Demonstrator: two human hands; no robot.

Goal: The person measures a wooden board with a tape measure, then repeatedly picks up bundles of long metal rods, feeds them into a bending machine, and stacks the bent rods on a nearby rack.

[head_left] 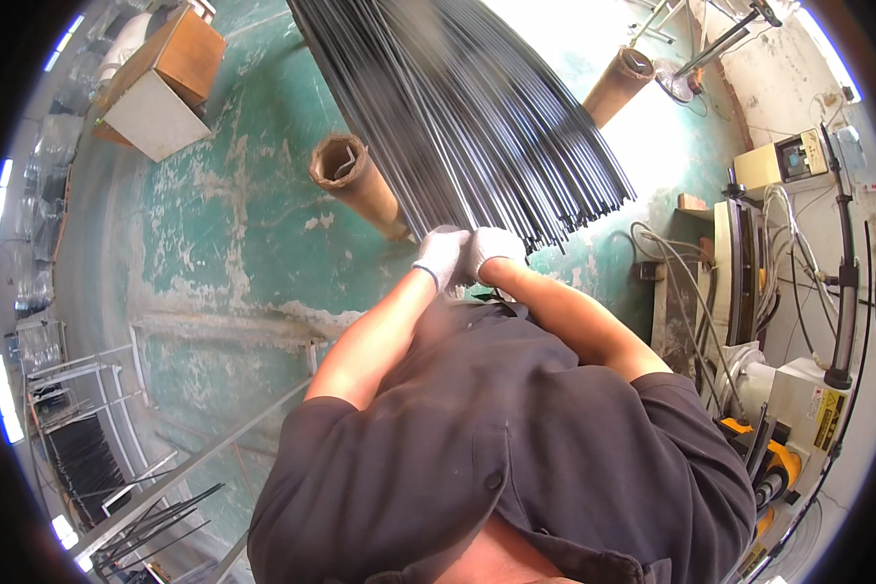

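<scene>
A large fan of long thin black rods [477, 117] runs from the top of the view down toward me, its cut ends spread near my hands. My left hand [442, 257] and my right hand [492, 249], both in white knit gloves, are side by side, closed around the near end of the rod bundle at its left part. The fingers and the rods inside the grip are hidden. My bare forearms and dark shirt fill the lower middle of the view.
Two brown cardboard tubes [355, 180] [618, 86] lie under the rods on the worn green floor [234, 253]. A wooden box [161, 83] stands at upper left. Metal racks [97, 438] with dark rods are at lower left. Machines and cables [788, 292] line the right.
</scene>
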